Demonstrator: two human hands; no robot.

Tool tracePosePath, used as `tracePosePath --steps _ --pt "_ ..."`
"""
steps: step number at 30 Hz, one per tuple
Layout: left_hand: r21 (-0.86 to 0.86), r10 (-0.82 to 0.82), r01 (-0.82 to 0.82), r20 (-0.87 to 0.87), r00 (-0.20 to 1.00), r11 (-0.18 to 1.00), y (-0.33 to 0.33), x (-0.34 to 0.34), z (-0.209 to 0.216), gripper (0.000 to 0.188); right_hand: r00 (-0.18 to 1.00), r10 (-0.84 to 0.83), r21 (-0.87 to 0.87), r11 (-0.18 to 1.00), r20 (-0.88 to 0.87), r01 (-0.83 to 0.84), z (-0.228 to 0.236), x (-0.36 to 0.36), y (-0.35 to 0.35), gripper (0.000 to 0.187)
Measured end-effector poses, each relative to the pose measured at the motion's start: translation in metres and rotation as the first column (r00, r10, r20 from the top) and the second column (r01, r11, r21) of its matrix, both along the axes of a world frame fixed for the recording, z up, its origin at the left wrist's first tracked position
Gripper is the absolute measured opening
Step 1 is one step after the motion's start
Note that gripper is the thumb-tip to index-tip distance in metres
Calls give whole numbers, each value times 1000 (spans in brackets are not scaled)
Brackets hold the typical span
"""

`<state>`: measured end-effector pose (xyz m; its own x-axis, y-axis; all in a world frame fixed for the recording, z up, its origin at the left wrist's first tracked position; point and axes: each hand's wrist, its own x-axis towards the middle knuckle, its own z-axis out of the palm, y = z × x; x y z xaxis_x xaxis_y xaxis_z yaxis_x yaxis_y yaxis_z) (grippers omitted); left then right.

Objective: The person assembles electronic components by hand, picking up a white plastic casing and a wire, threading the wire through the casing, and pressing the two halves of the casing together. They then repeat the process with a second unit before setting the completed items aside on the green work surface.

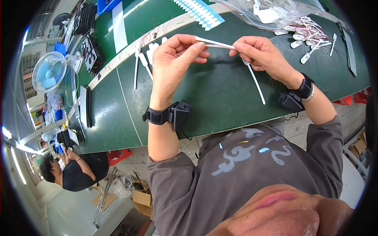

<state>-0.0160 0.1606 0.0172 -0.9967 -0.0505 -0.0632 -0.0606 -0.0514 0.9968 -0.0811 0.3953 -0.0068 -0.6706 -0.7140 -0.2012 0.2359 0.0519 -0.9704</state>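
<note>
My left hand (176, 55) and my right hand (264, 56) are raised over the green table, each with thumb and forefinger pinched. Between them stretches a slim white strip (216, 42) with thin reddish wires running alongside. The right fingertips close on one end, and the left thumb and forefinger pinch the other. Below my right hand lies a narrow white stick (257, 85), its upper end partly hidden by the fingers. Beside my left hand, more white sticks (136, 70) rest on the table, some partly covered by that hand.
A pile of white pieces with red wires (309, 33) lies at far right beside a clear plastic bag (271, 17). A blue card with white pieces (200, 15) sits at the back. Further left are a fan (49, 70) and a seated co-worker (80, 173).
</note>
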Motion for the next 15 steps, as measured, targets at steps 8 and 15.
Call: tracePosePath --steps 8,15 --pt "144 49 -60 79 996 988 0 -3 -4 19 997 -21 20 1000 -77 23 -3 0 0 30" --pt "154 58 -62 34 998 986 4 -2 -3 23 997 -26 38 999 -67 29 1 1 0 29"
